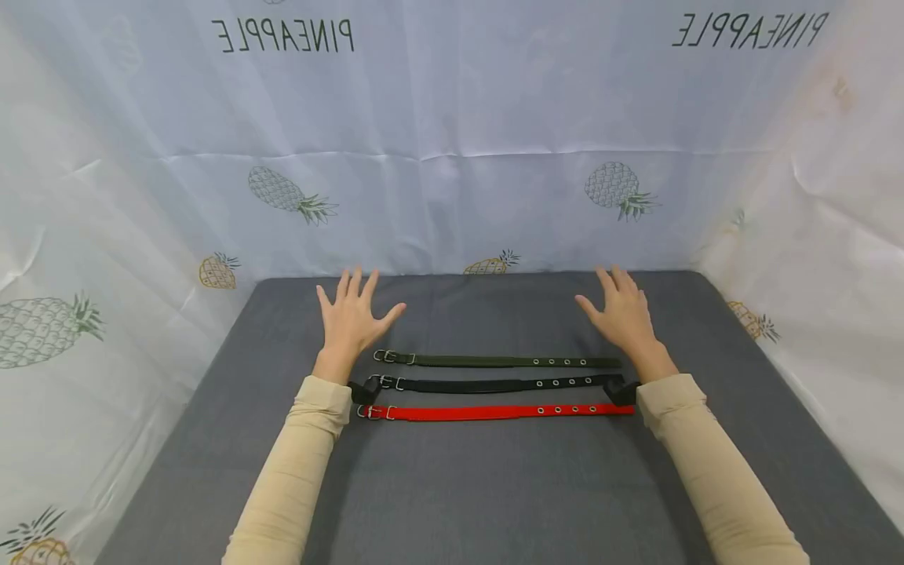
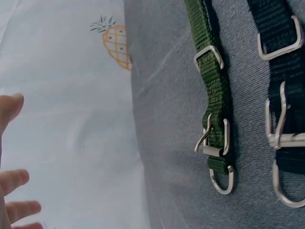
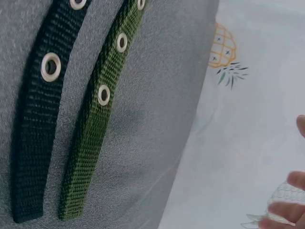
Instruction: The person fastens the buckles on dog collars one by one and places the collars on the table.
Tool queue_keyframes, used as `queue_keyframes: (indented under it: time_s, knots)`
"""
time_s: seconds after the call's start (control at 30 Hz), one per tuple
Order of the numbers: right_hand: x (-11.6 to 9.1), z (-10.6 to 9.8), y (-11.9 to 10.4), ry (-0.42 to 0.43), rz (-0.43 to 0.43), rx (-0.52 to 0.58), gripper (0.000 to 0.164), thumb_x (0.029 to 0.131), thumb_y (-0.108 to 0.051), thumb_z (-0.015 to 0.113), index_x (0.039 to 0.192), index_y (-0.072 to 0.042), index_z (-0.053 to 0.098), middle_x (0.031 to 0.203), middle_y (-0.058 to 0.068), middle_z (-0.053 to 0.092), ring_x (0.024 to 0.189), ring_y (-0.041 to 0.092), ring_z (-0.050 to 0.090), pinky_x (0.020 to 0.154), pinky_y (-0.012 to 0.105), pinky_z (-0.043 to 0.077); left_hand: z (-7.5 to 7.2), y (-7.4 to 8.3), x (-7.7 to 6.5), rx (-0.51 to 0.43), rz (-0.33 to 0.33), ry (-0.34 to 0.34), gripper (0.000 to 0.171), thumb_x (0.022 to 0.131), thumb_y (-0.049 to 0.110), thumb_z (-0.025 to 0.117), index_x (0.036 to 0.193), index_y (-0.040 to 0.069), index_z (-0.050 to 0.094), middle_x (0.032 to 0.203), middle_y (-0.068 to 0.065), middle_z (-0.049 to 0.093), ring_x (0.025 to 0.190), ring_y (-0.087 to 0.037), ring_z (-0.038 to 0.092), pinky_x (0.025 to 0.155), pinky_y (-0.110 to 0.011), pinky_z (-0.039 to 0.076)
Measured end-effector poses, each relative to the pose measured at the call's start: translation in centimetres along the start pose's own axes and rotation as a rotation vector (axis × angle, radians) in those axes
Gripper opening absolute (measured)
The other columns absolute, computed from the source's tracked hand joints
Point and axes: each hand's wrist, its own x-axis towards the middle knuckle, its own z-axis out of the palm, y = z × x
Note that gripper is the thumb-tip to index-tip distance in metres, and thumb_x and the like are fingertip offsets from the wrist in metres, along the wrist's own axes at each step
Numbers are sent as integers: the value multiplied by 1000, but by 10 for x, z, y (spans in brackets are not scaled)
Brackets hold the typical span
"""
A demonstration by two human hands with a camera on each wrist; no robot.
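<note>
Nearby, pineapple-print cloth (image 1: 452,212) walls in three straps (image 1: 487,386)

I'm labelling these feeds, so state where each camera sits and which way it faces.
Head: worn on the head, facing forward and down at the grey table; sleeves, left hand and right hand show.
Left wrist: worn there, facing the buckle ends of the green strap and black strap; fingers show at the left edge.
Right wrist: worn there, facing the eyelet ends of those straps; fingers show at the right edge.
Shared: both wrist views show the green and black straps and pineapple-print cloth; the red strap shows only in the head view.
</note>
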Motion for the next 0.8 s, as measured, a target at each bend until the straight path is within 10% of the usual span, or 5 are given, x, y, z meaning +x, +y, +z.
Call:
queue_keyframes:
  time_s: [0.43, 0.8]
  knots:
    - [-21, 0, 2, 4, -122, 121, 50, 93, -18, 63, 134, 8, 49, 131, 35, 49, 121, 51, 46, 99, 64, 40, 6, -6, -26, -101, 144, 149, 50, 93, 39, 61, 132, 7, 58, 134, -16, 59, 126, -34, 54, 107, -57, 40]
    - [-40, 5, 26, -129, -91, 289, 41, 94, -17, 63, 126, 8, 57, 125, 33, 58, 110, 48, 59, 90, 56, 51, 13, -22, -36, -376, 146, -122, 46, 95, 30, 61, 133, 5, 56, 138, -20, 54, 130, -40, 49, 106, -57, 41]
